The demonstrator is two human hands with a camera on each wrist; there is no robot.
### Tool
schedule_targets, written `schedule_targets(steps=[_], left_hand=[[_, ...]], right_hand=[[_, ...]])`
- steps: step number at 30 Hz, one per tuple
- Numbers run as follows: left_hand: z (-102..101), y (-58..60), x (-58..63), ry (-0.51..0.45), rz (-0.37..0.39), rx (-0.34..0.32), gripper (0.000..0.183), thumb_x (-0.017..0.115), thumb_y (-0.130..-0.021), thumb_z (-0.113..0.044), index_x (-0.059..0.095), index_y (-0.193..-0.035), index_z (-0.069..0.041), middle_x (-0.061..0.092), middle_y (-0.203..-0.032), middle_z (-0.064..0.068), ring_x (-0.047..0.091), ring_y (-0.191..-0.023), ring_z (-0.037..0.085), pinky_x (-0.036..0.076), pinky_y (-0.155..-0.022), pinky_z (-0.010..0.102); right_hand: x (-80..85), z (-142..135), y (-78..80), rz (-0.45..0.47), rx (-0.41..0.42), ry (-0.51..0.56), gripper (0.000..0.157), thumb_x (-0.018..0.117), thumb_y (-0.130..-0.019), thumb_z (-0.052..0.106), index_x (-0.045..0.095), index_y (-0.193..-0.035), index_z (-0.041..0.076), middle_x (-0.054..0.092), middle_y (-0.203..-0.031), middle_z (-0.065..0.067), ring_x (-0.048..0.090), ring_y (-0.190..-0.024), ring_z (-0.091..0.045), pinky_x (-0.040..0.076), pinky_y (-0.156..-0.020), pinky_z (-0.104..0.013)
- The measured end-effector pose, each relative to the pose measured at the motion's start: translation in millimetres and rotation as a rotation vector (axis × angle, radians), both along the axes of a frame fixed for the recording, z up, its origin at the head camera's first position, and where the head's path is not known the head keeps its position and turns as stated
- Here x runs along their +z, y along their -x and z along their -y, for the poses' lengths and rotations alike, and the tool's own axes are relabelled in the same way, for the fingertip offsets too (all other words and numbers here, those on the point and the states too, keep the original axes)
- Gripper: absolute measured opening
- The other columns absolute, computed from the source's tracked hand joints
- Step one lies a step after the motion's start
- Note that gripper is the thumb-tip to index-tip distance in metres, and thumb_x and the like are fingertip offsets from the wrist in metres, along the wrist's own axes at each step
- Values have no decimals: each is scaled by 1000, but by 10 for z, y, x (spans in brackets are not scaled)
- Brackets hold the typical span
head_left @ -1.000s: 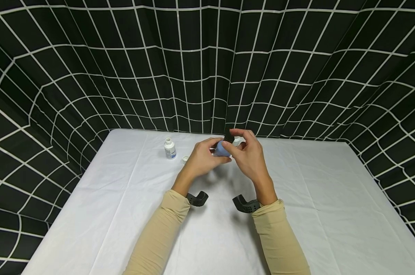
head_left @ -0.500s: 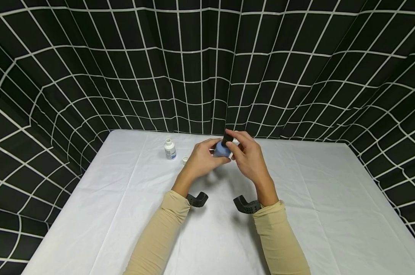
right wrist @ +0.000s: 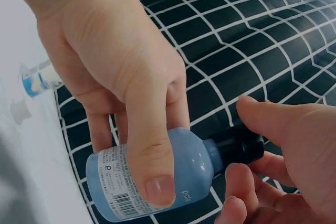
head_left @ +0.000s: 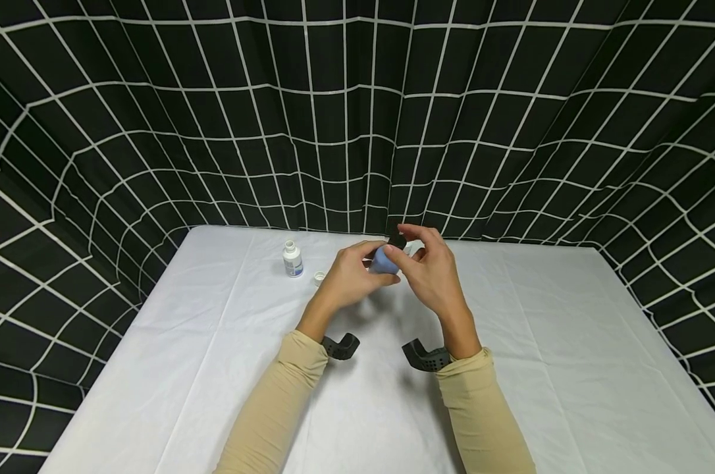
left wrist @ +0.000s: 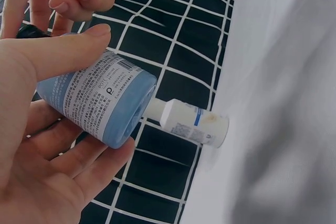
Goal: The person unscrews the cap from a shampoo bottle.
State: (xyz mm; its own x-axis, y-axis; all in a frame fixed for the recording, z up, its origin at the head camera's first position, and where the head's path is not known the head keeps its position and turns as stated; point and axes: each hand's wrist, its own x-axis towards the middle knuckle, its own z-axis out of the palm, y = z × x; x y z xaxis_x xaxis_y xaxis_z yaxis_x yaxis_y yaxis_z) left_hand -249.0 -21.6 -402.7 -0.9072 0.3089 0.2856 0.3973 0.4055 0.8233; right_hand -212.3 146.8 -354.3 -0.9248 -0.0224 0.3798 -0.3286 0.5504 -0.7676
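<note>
The blue bottle [right wrist: 194, 156] is held tilted above the cloth [head_left: 357, 415] by the left hand [head_left: 351, 271] — thumb and fingers wrapped round it. Its cap [right wrist: 242, 145] is flanked by thumb and fingers of the right hand [head_left: 433, 273] (whether it is pinched cannot be told). Leftward, a white bottle [head_left: 293, 261] and a lid [head_left: 318, 278] are seen.

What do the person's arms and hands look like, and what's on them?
The left sleeve and right sleeve are long, plain and sandy beige, with creases near the cuffs. The left hand and right hand are bare, no gloves. Each wrist wears a dark, bent gadget; the one on the right wrist has little holes.
</note>
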Motion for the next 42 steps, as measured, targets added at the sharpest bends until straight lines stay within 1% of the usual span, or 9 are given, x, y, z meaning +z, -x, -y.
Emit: schedule_targets(steps=[5, 9, 18, 21, 26, 30, 35, 38, 42], left_hand=[[-16, -12, 9, 23, -15, -3, 58, 88, -79, -29, 67, -132, -18, 72, -124, 0, 69, -107, 16, 59, -93, 33], [-17, -15, 22, 34, -25, -3, 57, 88, -79, -29, 67, -131, -18, 72, -123, -1, 69, -108, 15, 59, -95, 34], [13, -31, 61, 25, -7, 7, 54, 89, -78, -26, 68, -128, -21, 72, -121, -2, 69, -109, 15, 58, -98, 34], [38, -30, 81, 4, 3, 19, 56, 89, -77, -25, 68, -129, -21, 72, -122, -2, 69, -110, 16, 58, -99, 35], [105, -23, 114, -35, 31, 58, 61, 89, -78, -27, 63, -133, -20, 70, -126, 0, 70, -111, 21, 58, -97, 37], [183, -21, 150, -55, 32, 84, 64, 88, -79, -27, 58, -135, -20, 68, -127, 1, 69, -112, 23, 58, -98, 39], [298, -36, 251, -71, 1, 120, 64, 88, -79, -28, 57, -134, -20, 69, -125, 4, 67, -115, 21, 55, -103, 40], [371, -46, 314, -93, -10, 140, 64, 88, -79, -26, 57, -135, -18, 69, -125, 6, 65, -118, 21, 54, -105, 41], [467, -69, 383, -107, -14, 171, 64, 88, -80, -25, 57, -135, -16, 68, -124, 7, 64, -118, 22, 54, -105, 41]], right_hand=[[-7, -1, -1, 11, -17, 10, 43, 80, -89, 32, 68, -126, 13, 62, -114, -10, 55, -70, -23, 43, -58, -23], [0, 2, -1, 12, -13, 14, 40, 80, -89, 29, 70, -124, 12, 62, -111, -9, 54, -69, -19, 43, -58, -22], [34, 11, -24, -14, 22, 60, 37, 75, -94, 24, 68, -129, 14, 56, -101, -6, 52, -62, -9, 41, -53, -20], [46, 12, -37, -62, 17, 112, 37, 75, -94, 20, 68, -130, 14, 57, -103, -7, 50, -68, -11, 40, -57, -19], [65, 20, -61, -111, 32, 180, 37, 76, -92, 16, 69, -129, 12, 61, -108, -9, 53, -78, -14, 44, -64, -13], [74, 42, -77, -84, 35, 185, 36, 76, -92, 13, 69, -127, 9, 61, -106, -10, 56, -84, -15, 46, -67, -12], [66, 78, -70, -18, 26, 180, 34, 72, -91, 10, 65, -124, 7, 69, -112, -10, 64, -83, -13, 50, -67, -13], [43, 103, -56, 17, 44, 196, 34, 71, -91, 8, 62, -123, 5, 70, -115, -11, 67, -83, -12, 52, -67, -14], [-3, 154, -49, 48, 74, 197, 36, 70, -91, 5, 60, -125, 4, 67, -119, -12, 69, -90, -16, 53, -70, -12]])
